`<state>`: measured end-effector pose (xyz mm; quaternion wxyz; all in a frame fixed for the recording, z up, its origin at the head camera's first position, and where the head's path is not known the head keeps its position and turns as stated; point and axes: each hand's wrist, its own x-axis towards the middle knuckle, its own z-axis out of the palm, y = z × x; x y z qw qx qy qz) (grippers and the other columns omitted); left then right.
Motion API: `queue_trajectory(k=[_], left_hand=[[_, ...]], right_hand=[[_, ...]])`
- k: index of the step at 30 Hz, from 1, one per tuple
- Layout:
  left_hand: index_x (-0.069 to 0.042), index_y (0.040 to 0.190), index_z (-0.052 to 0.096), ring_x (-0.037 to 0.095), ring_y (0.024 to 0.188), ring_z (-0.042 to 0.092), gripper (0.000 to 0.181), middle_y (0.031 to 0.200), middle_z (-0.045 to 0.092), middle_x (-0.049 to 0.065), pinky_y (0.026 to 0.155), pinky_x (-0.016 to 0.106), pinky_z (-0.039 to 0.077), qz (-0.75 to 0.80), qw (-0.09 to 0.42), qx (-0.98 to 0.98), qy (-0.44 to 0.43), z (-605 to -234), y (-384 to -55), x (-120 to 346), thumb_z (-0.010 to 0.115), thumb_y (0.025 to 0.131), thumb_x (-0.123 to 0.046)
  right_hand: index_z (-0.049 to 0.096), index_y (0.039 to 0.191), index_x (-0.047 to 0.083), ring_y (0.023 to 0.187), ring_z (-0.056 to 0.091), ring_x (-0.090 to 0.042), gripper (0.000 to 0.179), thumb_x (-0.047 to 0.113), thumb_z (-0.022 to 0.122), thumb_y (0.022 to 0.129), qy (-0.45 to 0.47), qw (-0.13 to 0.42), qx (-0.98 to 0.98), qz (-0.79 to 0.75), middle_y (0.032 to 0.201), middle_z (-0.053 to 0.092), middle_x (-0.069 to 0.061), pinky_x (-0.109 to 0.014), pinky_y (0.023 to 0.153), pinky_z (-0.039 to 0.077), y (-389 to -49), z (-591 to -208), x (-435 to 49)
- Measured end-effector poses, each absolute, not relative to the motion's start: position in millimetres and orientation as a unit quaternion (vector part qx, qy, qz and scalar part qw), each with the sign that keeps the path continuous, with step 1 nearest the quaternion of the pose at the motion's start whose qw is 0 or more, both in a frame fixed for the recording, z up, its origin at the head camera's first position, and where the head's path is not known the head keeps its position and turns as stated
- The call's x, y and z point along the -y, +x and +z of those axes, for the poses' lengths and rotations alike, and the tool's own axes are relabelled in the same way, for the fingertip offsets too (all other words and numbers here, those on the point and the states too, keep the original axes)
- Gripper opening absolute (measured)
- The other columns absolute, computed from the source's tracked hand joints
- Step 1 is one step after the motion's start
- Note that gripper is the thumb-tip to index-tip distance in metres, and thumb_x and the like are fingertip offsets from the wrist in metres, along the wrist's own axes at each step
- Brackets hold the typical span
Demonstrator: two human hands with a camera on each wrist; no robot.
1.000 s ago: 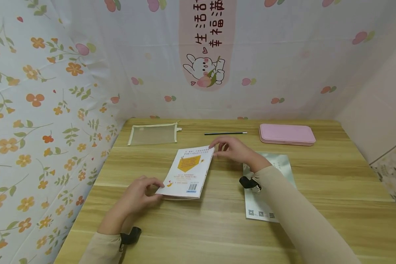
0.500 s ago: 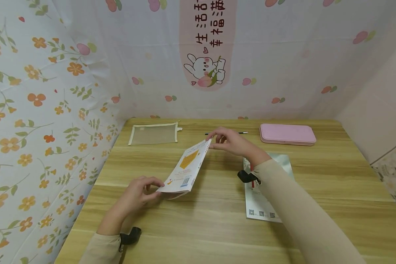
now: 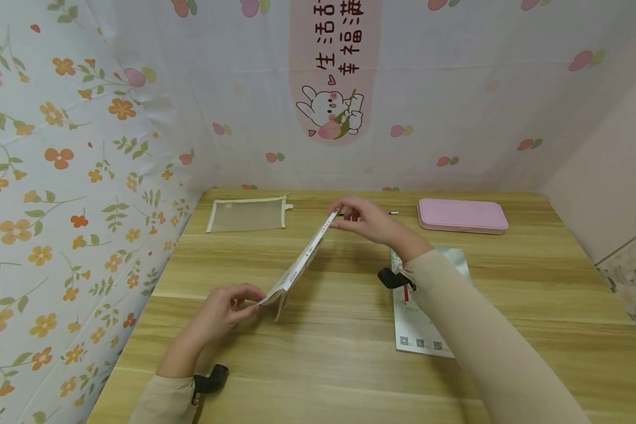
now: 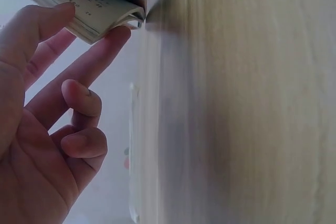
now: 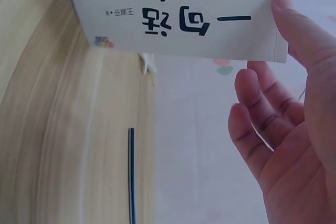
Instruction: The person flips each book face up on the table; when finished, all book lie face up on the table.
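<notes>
A thin white paperback book is held tilted above the table, its spine facing the head camera. My left hand pinches the near corner between thumb and fingers. At the raised far end, my right hand pinches the spine-side corner. The left wrist view shows printed pages parted slightly near the thumb. In the right wrist view, the white front cover carries large dark Chinese characters, upside down. A second, pale silvery-green book lies flat on the table, partly hidden under the right forearm.
Along the back of the wooden table lie a mesh zip pouch, a dark pencil partly hidden by the right hand, and a pink pencil case. Patterned curtains stand behind and to the left.
My right hand has risen and moved slightly left and away, tilting the book up from back cover showing to almost edge-on. My left hand has stayed nearly in place.
</notes>
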<state>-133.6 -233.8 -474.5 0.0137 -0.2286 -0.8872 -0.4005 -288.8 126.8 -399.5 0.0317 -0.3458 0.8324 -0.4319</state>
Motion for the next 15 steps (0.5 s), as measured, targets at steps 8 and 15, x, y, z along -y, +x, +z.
queue_trajectory(k=[8,15], left_hand=[[-0.015,0.104,0.076,-0.001,0.08,0.064,0.016,0.095,0.08,0.001,0.066,0.024,0.049,-0.419,-0.011,0.883,-0.212,-471,-133,231,0.077,0.09,-0.007],[-0.014,0.106,0.075,0.002,0.083,0.071,0.014,0.097,0.081,0.006,0.064,0.024,0.05,-0.441,-0.032,0.875,-0.198,-469,-132,229,0.075,0.093,-0.009]], right_hand=[[0.07,0.113,0.011,0.077,0.057,-0.021,0.018,0.021,0.072,0.098,-0.332,0.027,-0.837,-0.433,0.097,0.063,-0.007,-0.032,0.066,0.046,-292,-390,-120],[0.069,0.112,0.014,0.076,0.055,-0.021,0.017,0.028,0.067,0.102,-0.31,0.03,-0.856,-0.413,0.105,0.061,-0.006,-0.033,0.066,0.046,-291,-384,-118]])
